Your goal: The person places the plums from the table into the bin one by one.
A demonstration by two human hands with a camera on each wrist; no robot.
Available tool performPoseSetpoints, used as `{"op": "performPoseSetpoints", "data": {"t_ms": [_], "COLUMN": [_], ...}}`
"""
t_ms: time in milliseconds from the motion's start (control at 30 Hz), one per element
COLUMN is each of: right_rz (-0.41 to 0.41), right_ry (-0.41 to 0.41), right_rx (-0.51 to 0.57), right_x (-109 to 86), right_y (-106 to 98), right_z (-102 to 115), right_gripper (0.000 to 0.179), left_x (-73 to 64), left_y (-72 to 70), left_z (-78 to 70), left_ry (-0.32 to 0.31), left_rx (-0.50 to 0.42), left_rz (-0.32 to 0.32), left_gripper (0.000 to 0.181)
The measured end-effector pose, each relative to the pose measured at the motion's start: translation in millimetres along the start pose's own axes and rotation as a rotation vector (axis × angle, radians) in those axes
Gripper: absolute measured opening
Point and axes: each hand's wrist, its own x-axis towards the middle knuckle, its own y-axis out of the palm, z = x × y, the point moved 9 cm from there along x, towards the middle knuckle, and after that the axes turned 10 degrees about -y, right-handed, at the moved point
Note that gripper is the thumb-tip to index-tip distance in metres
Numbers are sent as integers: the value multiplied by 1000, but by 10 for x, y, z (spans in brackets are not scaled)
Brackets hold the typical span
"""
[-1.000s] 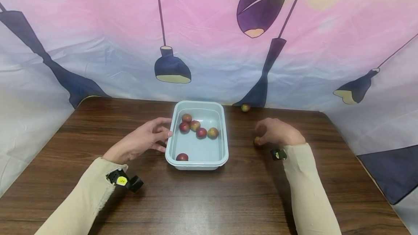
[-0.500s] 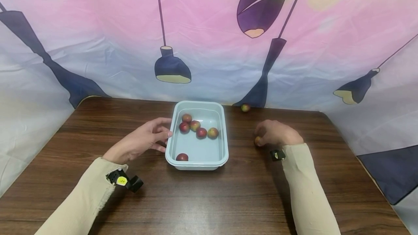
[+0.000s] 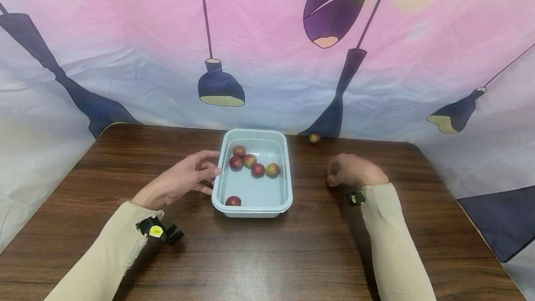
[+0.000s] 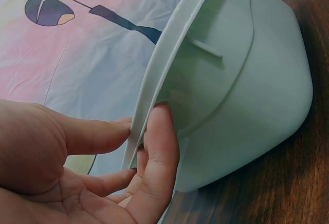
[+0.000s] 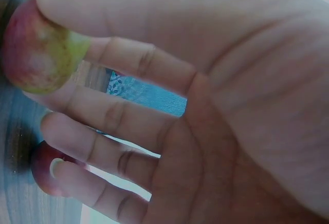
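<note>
My left hand (image 3: 184, 178) pinches the left rim of a pale blue plastic tub (image 3: 251, 210), the thumb over the rim and curled fingers beneath it in the left wrist view. Several small red and yellow-green plums lie in the tub, most toward its back; a dark red plum (image 3: 232, 201) sits at the near left corner. Right of the tub, my right hand (image 3: 357, 170) is low over the table. Its thumb and fingers pinch a red-green plum (image 5: 41, 49), mostly hidden in the head view. A second red plum (image 5: 49, 167) shows beyond the lower fingers in the right wrist view.
Another plum (image 3: 314, 138) lies at the back edge of the brown wooden table (image 3: 259, 259), against the printed cloth backdrop (image 3: 267, 82). The tub stands upright between both hands.
Over the last second my right hand shifts very slightly, staying at the plum on the table. The left hand, tub and other plums keep their places.
</note>
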Motion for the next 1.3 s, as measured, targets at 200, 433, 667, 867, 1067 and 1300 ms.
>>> {"op": "performPoseSetpoints", "data": {"t_ms": [200, 433, 667, 867, 1067, 1300], "right_rz": [-2, -6, -34, -62, -85, -100], "right_ry": [-6, -18, -48, -80, -100, -103], "right_rx": [-18, -10, -43, -50, -49, -60], "right_x": [-12, -14, -27, -43, -53, -83], "right_y": [-20, -34, -78, -116, -139, -165], "right_z": [12, 34, 80, 138, 179, 215], "right_gripper": [13, 9, 10, 11, 11, 14], "left_x": [0, -4, 0, 3, -3, -5], "left_y": [1, -1, 0, 2, 3, 4], "left_z": [-2, 16, 23, 24, 14, 2], "left_ry": [0, -5, -1, -3, -3, 0], "left_rx": [-1, -10, -16, -23, -16, -12], "left_rz": [-2, 1, 5, 7, 5, 5], "left_gripper": [61, 60, 60, 59, 60, 60]}}
